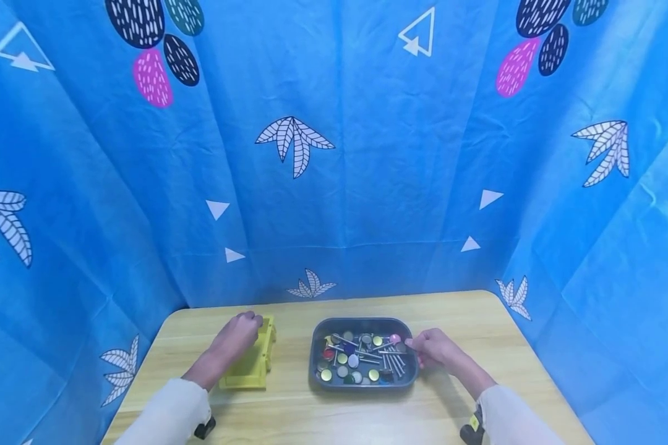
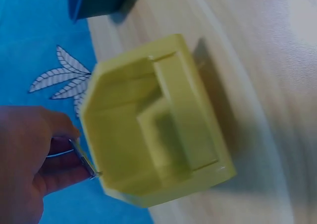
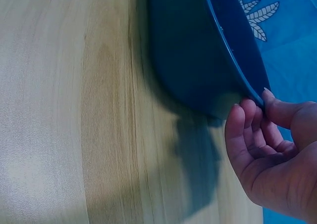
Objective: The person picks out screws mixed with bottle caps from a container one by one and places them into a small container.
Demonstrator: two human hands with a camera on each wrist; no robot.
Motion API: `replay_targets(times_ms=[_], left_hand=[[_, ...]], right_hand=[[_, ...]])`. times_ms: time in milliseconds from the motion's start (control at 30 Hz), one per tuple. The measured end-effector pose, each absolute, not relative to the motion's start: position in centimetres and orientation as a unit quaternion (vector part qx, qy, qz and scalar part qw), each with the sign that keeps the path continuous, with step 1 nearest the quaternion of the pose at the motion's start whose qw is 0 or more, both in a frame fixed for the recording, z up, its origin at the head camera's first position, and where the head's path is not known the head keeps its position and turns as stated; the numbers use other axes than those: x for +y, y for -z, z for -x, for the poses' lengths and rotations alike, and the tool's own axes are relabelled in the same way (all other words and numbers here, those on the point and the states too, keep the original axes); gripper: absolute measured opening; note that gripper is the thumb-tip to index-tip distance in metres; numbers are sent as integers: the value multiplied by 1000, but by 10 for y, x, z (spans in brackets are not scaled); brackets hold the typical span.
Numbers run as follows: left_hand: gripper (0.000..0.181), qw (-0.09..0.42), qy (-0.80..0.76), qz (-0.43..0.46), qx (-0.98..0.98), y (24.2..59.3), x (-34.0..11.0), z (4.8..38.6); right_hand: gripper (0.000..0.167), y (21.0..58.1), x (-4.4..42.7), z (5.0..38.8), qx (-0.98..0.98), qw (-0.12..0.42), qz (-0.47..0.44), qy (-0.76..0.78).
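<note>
My left hand (image 1: 242,330) is over the far part of a yellow open-front bin (image 1: 245,383). In the left wrist view its fingers pinch slim shiny metal nails (image 2: 84,159) beside the bin's rim; how many is hard to tell. The bin's inside looks bare there. On the right, my right hand (image 1: 435,347) pinches the right-hand rim of a dark grey tray (image 1: 362,387), thumb on top and fingertips against the outer wall, as the right wrist view shows. Inside that tray lie loose silver nails (image 1: 395,364) mixed with coloured bottle caps (image 1: 353,360).
Both containers stand on a light wooden table (image 1: 289,414), the bin to the left of the tray with a gap between. A blue patterned curtain (image 1: 345,185) hangs along the table's back and sides.
</note>
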State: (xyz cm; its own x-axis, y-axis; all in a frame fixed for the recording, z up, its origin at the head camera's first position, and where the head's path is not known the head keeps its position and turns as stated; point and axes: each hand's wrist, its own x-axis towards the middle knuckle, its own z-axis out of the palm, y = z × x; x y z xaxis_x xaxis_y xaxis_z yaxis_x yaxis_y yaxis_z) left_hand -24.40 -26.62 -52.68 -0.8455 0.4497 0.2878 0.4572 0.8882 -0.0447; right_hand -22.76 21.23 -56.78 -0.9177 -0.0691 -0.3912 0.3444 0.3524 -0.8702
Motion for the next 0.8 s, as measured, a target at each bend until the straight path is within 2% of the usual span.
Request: replay_targets(times_ms=[133, 333, 467, 667, 800], left_hand=[[28, 115, 27, 221, -968, 538, -270, 247], [23, 45, 50, 192, -979, 556, -273, 251], [26, 3, 89, 167, -982, 563, -271, 251], [37, 23, 72, 188, -979, 576, -268, 248], [36, -9, 127, 141, -982, 577, -266, 248]], right_hand=[[22, 570, 214, 228, 803, 185, -80, 560], [22, 571, 215, 230, 802, 193, -79, 560], [22, 570, 213, 230, 799, 188, -84, 564], [22, 570, 210, 227, 796, 183, -91, 570], [22, 572, 211, 227, 794, 188, -90, 571]])
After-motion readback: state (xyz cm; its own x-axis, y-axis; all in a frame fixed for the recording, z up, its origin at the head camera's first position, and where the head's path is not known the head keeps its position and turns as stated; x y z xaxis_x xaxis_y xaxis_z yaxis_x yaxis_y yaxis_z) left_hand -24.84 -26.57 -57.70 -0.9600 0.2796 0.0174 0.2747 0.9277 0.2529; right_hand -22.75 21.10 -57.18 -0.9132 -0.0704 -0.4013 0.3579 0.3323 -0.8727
